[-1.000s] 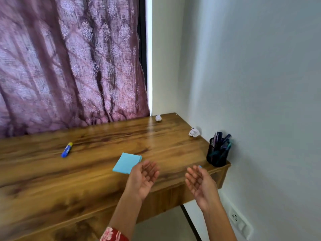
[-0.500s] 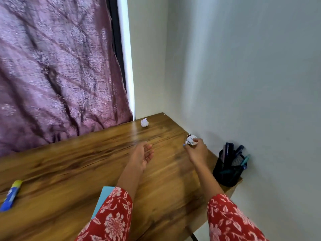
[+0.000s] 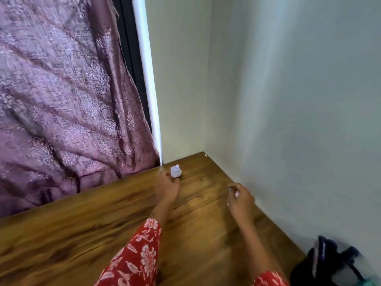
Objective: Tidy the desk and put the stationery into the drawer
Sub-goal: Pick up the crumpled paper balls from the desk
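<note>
Nearest, two red floral sleeves (image 3: 136,256) enter from the bottom edge, and at the lower right a black pen holder (image 3: 327,265) with dark pens stands blurred at the desk's near corner against the pale wall (image 3: 299,120). Farther in, the right hand (image 3: 240,200) hovers over the wooden desk (image 3: 72,234) close to the wall, its fingers curled inward around something small and whitish; only a sliver of it shows between them, so what it is cannot be told. Beyond that, the left hand (image 3: 168,185) reaches toward the far corner, its fingertips (image 3: 165,174) touching a small crumpled ball of white paper (image 3: 175,171) that sits on the desk; whether the fingers have closed on it or merely rest against it is not clear from this angle. Behind the paper ball, the desk's back edge meets a purple patterned curtain (image 3: 61,100) on the left and a bright white strip beside it.
</note>
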